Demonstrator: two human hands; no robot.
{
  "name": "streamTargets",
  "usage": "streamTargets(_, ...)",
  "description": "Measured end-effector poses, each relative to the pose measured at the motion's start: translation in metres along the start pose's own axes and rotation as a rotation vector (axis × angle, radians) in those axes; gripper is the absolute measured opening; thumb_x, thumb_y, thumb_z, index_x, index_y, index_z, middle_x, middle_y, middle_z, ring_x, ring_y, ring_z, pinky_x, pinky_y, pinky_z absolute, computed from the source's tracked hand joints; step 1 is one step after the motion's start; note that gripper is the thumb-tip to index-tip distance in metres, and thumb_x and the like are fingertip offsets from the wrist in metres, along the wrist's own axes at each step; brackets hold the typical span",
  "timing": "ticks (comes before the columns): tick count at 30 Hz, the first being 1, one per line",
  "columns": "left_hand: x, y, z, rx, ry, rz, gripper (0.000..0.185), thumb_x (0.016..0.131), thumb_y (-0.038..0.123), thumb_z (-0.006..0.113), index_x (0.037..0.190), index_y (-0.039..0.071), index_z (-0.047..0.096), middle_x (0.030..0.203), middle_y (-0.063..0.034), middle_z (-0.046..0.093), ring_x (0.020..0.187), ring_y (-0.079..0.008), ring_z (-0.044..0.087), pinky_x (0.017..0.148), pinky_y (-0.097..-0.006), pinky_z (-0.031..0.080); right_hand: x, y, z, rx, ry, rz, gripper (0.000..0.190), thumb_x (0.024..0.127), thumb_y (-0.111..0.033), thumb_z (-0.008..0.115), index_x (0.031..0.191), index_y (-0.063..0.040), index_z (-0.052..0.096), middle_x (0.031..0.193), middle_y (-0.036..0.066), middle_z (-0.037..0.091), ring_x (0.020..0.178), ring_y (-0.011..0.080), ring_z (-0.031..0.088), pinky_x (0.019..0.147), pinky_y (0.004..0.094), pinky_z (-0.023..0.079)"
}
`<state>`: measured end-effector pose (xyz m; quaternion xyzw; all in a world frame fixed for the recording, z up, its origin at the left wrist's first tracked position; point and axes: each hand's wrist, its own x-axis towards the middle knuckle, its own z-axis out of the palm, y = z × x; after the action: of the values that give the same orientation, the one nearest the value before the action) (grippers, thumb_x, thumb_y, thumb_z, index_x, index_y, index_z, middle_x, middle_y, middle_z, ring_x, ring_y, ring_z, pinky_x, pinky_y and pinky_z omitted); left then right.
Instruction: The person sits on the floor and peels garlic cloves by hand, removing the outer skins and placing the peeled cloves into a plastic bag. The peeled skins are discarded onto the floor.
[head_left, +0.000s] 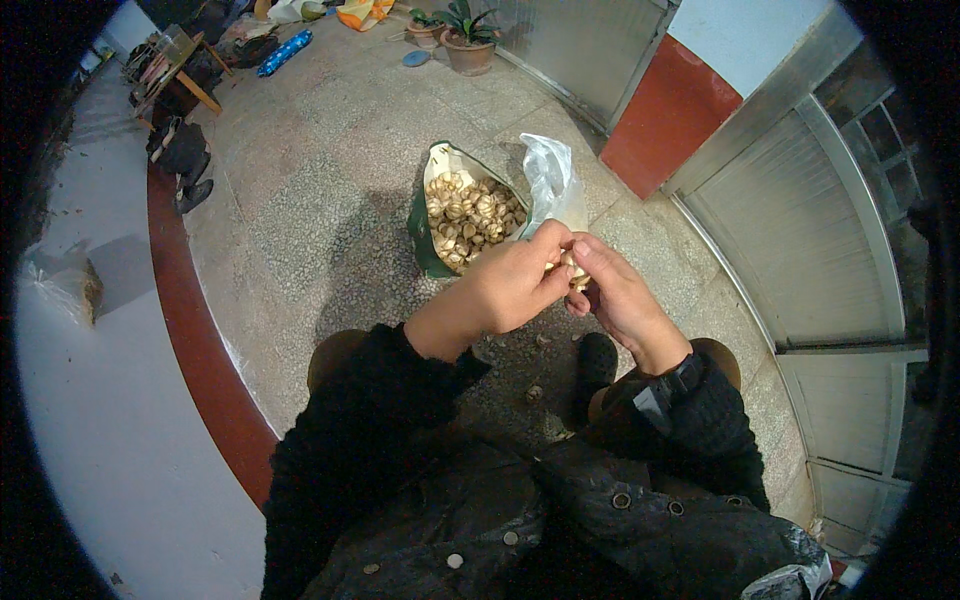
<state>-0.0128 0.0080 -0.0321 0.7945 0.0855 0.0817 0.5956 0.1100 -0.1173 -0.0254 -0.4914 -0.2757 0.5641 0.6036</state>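
In front of me, my left hand (502, 285) and my right hand (626, 300) meet at the fingertips around a small pale garlic bulb (576, 271). The right fingers cradle it from one side while the left thumb and forefinger pinch at it; the fingers hide part of it. Just beyond my left hand stands an open green bag (421, 244) with a pale lining, filled with garlic bulbs (472, 214). Against its right side rests a translucent white plastic bag (551, 176), whose lower part is behind my hands.
Garlic scraps (534, 391) lie on the speckled floor (300, 210) near my dark shoe (596, 367). Metal-framed doors (810, 247) line the right. Potted plants (469, 49) stand ahead. To the left are a red-edged ledge (187, 337) and a clear plastic bag (64, 289).
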Motion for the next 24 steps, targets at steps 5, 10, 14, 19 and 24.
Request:
streamTargets(5,-0.003,0.010,0.000,0.498,0.045,-0.060,0.036,0.089,0.019,0.055,0.119,0.005,0.041,0.085,-0.0218,0.063,0.078,-0.0387,0.064,0.066,-0.0448,0.050,0.000,0.003,-0.001,-0.006,-0.024,0.023,0.031,0.099,-0.033,0.044,0.106,-0.005,0.052,0.077,0.000,0.051,0.057,0.0063,0.042,0.050,0.0201,0.035)
streamTargets(10,-0.002,0.019,0.002,0.604,0.070,-0.012,0.036,0.087,0.022,0.056,0.115,0.006,0.041,0.079,-0.0232,0.063,0.072,-0.0416,0.062,0.062,-0.0504,0.049,-0.001,0.001,0.001,-0.050,-0.028,0.042,0.032,0.100,-0.033,0.043,0.109,-0.004,0.052,0.079,-0.001,0.051,0.057,0.0059,0.042,0.050,0.0199,0.036)
streamTargets(14,-0.003,0.021,0.003,0.644,0.083,0.007,0.034,0.086,0.021,0.057,0.112,0.005,0.042,0.078,-0.0235,0.063,0.072,-0.0414,0.062,0.062,-0.0509,0.050,-0.004,-0.002,0.002,-0.045,-0.032,0.068,0.034,0.100,-0.034,0.042,0.111,-0.004,0.052,0.080,-0.001,0.052,0.058,0.0061,0.042,0.050,0.0198,0.036)
streamTargets(19,-0.001,0.018,0.004,0.670,0.110,-0.033,0.026,0.087,0.020,0.056,0.105,0.004,0.046,0.078,-0.0233,0.063,0.072,-0.0398,0.063,0.061,-0.0484,0.050,-0.005,-0.004,0.002,-0.029,-0.062,0.082,0.035,0.100,-0.035,0.042,0.113,-0.004,0.051,0.079,0.001,0.052,0.059,0.0073,0.043,0.051,0.0204,0.037)
streamTargets(24,0.000,0.010,0.002,0.118,0.125,-0.001,0.018,0.094,0.013,0.044,0.105,0.001,0.051,0.075,-0.0142,0.063,0.064,-0.0230,0.065,0.057,-0.0349,0.051,-0.003,-0.002,0.001,0.073,-0.114,0.047,0.034,0.100,-0.031,0.041,0.118,-0.003,0.048,0.079,0.005,0.054,0.058,0.0092,0.046,0.052,0.0218,0.039)
